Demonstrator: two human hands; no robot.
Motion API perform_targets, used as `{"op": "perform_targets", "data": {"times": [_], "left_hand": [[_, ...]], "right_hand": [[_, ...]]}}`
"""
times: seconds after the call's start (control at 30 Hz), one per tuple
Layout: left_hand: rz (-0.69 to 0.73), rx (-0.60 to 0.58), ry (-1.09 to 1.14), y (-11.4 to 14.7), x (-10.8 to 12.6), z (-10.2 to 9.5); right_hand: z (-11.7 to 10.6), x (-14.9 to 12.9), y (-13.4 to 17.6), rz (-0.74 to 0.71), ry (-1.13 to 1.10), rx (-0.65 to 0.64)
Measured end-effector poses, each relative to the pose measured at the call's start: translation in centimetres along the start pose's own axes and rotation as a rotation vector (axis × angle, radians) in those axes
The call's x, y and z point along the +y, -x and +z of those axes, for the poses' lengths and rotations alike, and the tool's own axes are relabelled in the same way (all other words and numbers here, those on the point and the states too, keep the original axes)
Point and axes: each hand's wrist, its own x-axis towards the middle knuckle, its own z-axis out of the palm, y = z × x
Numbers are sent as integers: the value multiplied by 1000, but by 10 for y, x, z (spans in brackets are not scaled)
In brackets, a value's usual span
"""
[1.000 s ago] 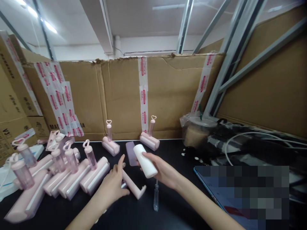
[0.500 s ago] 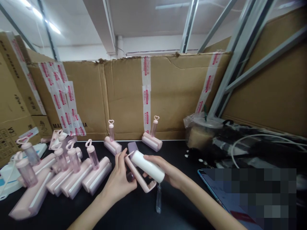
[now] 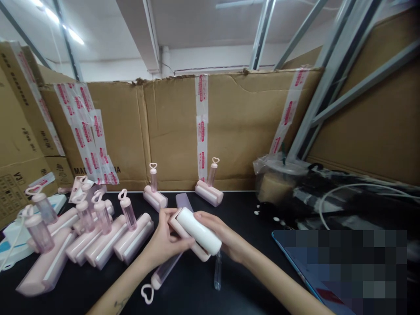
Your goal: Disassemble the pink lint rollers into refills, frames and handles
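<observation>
My left hand (image 3: 170, 240) is closed around a pink lint roller holder (image 3: 201, 253), its thumb pressed along the near edge. My right hand (image 3: 218, 229) grips a white sticky roll (image 3: 199, 232), which lies tilted against the holder, partly within it. From beneath my left hand a translucent handle (image 3: 167, 270) with a heart-shaped loop (image 3: 147, 294) points to the lower left; its joint with the holder is hidden. Just behind the hands lies a translucent purple cover (image 3: 184, 201). A small clear plastic piece (image 3: 218, 273) is on the table below my right hand.
Several assembled pink lint rollers (image 3: 131, 236) stand at the left, and two more (image 3: 209, 192) at the back. On the right are a bagged drink cup (image 3: 278, 183), a phone-like device (image 3: 305, 271) and a white cable (image 3: 323, 205). A cardboard wall (image 3: 170, 127) closes the back.
The white roll has moved down into closer contact with the pink holder. My left hand has turned the holder, bringing its heart-ended handle into view at the lower left.
</observation>
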Motion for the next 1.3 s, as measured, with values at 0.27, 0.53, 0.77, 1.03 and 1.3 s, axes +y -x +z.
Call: {"op": "perform_targets", "data": {"times": [0.27, 0.53, 0.77, 1.03, 1.3], "left_hand": [[-291, 78, 92, -2, 6, 5], [-261, 154, 353, -10, 2, -10], [-237, 147, 432, -13, -1, -17], [-302, 146, 462, -15, -3, -20], [-412, 172, 428, -14, -3, -21]], "right_hand": [[14, 14, 6, 102, -29, -22], [-10, 0, -1, -30, 97, -163], [-6, 9, -5, -111, 44, -180], [-5, 15, -3, -136, 51, -224], [2, 21, 0, -163, 101, -232]]}}
